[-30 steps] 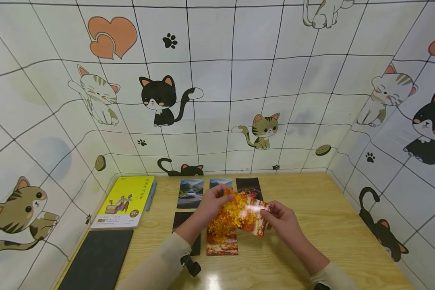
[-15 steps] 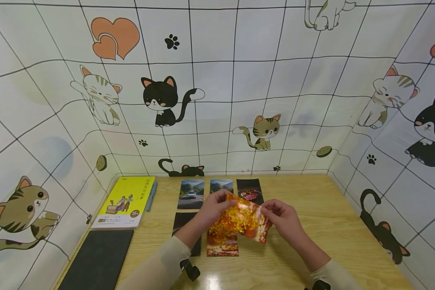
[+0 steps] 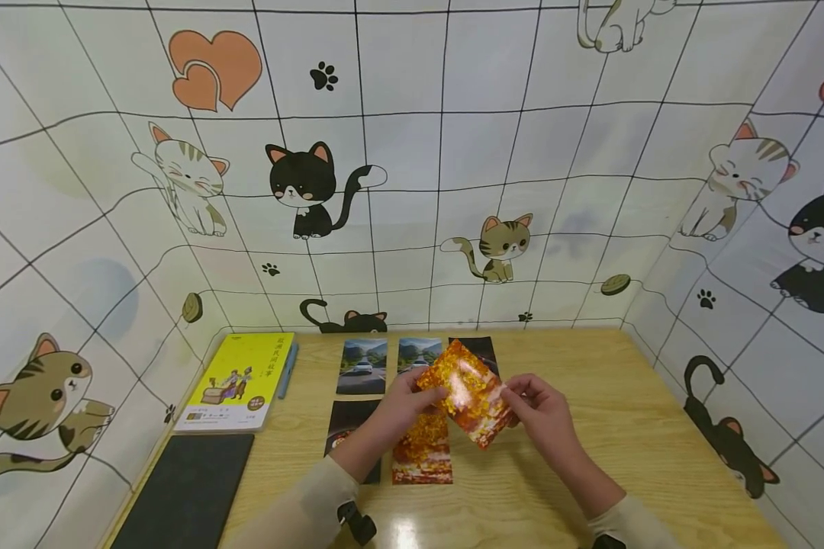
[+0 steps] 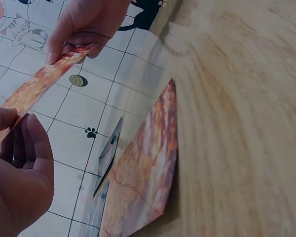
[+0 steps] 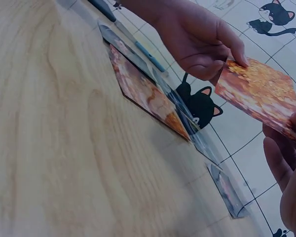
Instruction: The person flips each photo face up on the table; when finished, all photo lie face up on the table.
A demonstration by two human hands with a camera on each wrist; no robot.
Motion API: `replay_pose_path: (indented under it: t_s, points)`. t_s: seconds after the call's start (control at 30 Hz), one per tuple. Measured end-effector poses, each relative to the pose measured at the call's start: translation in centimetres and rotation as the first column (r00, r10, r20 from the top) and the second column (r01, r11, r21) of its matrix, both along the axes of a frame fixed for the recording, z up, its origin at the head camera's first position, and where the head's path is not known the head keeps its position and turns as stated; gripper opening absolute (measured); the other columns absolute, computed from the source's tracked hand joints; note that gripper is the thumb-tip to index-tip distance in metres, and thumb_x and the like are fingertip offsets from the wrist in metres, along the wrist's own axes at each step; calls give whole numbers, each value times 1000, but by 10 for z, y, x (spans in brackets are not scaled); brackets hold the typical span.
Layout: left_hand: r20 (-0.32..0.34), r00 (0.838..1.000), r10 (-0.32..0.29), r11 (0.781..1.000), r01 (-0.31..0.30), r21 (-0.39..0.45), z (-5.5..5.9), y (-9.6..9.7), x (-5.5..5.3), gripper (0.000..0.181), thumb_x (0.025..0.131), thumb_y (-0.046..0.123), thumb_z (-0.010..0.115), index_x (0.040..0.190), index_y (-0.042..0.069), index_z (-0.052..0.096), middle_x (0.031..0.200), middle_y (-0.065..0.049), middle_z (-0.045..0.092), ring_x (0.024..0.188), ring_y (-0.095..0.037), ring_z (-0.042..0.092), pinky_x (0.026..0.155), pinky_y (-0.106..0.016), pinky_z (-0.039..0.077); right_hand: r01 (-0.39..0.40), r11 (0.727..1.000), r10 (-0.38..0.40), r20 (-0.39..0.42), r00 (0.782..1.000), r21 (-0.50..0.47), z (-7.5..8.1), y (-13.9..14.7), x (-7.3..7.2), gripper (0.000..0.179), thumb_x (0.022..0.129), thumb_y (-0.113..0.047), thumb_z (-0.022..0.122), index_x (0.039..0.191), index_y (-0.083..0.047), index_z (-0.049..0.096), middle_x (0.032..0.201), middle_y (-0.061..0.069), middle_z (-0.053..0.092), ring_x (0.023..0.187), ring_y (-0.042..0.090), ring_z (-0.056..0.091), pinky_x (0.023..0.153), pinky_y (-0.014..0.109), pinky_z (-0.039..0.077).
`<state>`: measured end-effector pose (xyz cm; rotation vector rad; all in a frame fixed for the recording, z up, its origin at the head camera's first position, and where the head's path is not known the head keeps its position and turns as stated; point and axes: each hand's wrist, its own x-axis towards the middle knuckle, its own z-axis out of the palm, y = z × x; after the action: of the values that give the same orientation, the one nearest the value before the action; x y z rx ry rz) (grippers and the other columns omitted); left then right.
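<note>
A glossy photo card of orange and yellow autumn leaves (image 3: 461,387) is held tilted above the table. My left hand (image 3: 405,400) pinches its left edge between thumb and fingers. At its right edge my right hand (image 3: 541,412) pinches it the same way; both grips also show in the right wrist view. Beneath it lies a matching autumn photo (image 3: 423,460), its upper part hidden. Two car-on-road photos (image 3: 362,367) lie in the back row, and a dark food photo (image 3: 482,352), partly covered, is right of them. Another dark food photo (image 3: 346,421) sits partly under my left forearm.
A yellow book (image 3: 236,381) lies at the table's back left, with a blue pen (image 3: 287,371) along its right side. In front of the book is a black flat pad (image 3: 185,488). Cat-patterned cloth walls (image 3: 412,168) enclose the wooden table (image 3: 625,427).
The held photo has turned between my hands, its top corner rising, and now covers much of the right food photo. More of the middle car photo and the lower-left food photo shows.
</note>
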<state>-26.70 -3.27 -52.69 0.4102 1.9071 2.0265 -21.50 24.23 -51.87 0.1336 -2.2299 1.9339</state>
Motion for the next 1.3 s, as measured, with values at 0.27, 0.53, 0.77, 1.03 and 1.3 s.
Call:
replay_pose_path:
  t_s: [0.27,0.53,0.77,1.03,1.3]
  points:
    - [6,998,63,997,-63,50,5,-1,-10,40,109,27,75,141,4,69,121,-10,72,104,-22,71,90,-39,63,-92,996,91,33,995,18,-14,-7,7,14,106,-9,76,108,4,71,92,18,72,70,28,72,63,40,64]
    - [-25,995,95,995,-94,44,11,3,-12,24,109,28,75,124,11,73,106,-4,66,91,-20,62,80,-37,59,-234,972,232,92,968,12,-19,-12,12,20,107,-12,76,109,6,68,94,13,77,74,33,77,66,43,65]
    - [-33,996,79,996,-78,53,9,6,-13,22,108,29,76,104,11,65,93,-2,56,80,-19,52,73,-34,54,-296,950,287,101,953,101,-10,-11,8,19,108,-15,75,109,3,67,93,15,76,76,27,74,72,47,65]
    - [-19,999,50,997,-49,60,6,9,-12,28,110,26,73,128,5,72,104,-3,64,88,-19,60,76,-33,57,-212,973,207,59,976,89,6,-11,-2,39,107,-11,75,142,1,61,114,19,65,89,18,75,76,42,65]
    - [-19,999,48,998,-47,43,8,12,-9,22,110,22,72,123,3,69,101,-3,62,88,-19,60,76,-33,57,-196,977,196,11,981,85,9,-11,-7,62,107,-5,73,163,-15,48,122,20,59,90,20,75,73,38,64]
